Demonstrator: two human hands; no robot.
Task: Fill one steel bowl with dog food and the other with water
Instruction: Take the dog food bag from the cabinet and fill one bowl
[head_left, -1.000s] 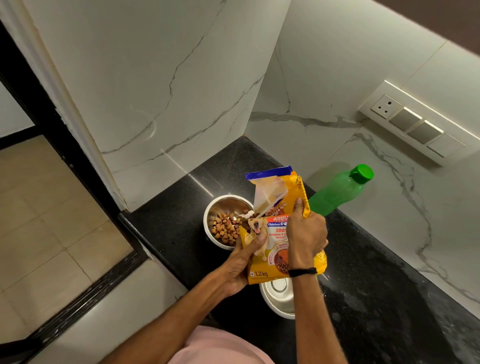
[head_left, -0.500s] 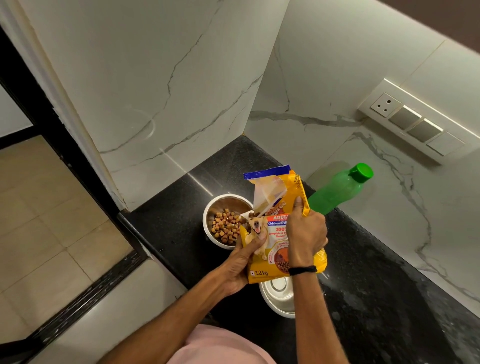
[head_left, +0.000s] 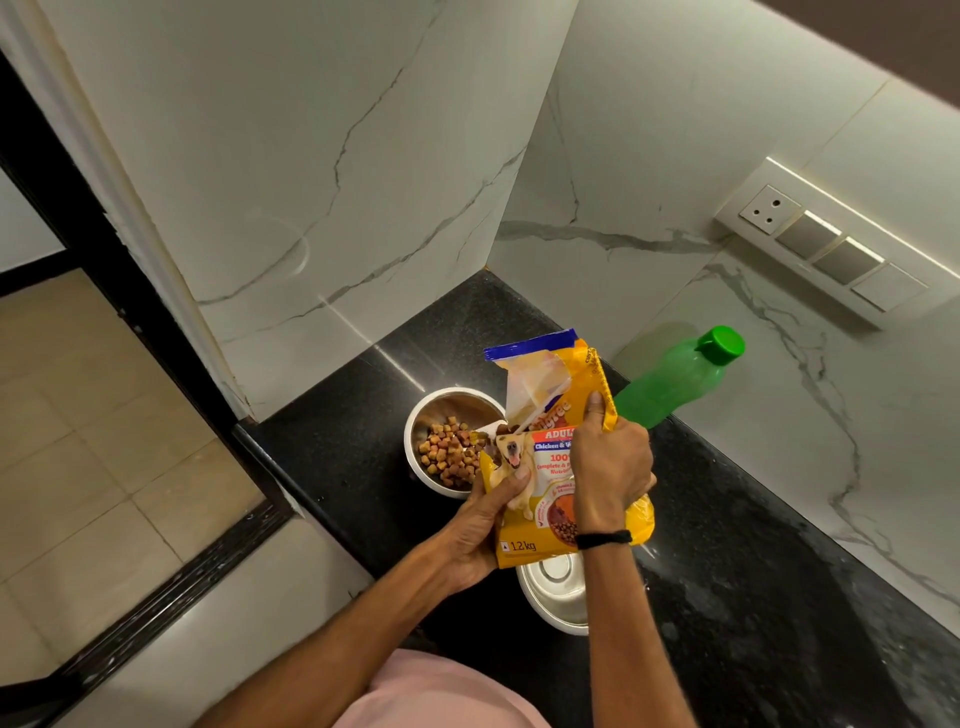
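Black granite counter (head_left: 779, 545) in a marble corner, open floor dropping off on the left edge. Anything that misses the bowl on that side likely goes over the edge.

Dog food bag (head_left: 558, 467) is held tilted over the far steel bowl (head_left: 441, 410), torn mouth aimed down-left at it. Left hand (head_left: 480, 530) wraps the bag's lower left edge, thumb pressed on the front. Right hand (head_left: 613, 467) is closed around the upper right side, thumb pinching the top seam. Both grips look firm.

Main risk: the opening is a ragged flap, not a spout (white inner film folded out), so flow could surge and overshoot the rim if the bag tips further. Bowl sits near the counter edge, little margin on that side.

Green bottle (head_left: 670, 384) stands just behind the bag, cap on. A right elbow swing or the bag's back corner could knock it; capped, so probably no spill.

Near steel bowl (head_left: 558, 597) sits right under the bag's bottom and the right wrist, partly hidden, looks empty. Lowering the bag could bump it, and stray kibble could drop in and foul the water bowl.

Kibble (head_left: 449, 454) covers the near half of the far bowl's floor, a few pieces at the bag's mouth. Fill is partial; water not started.
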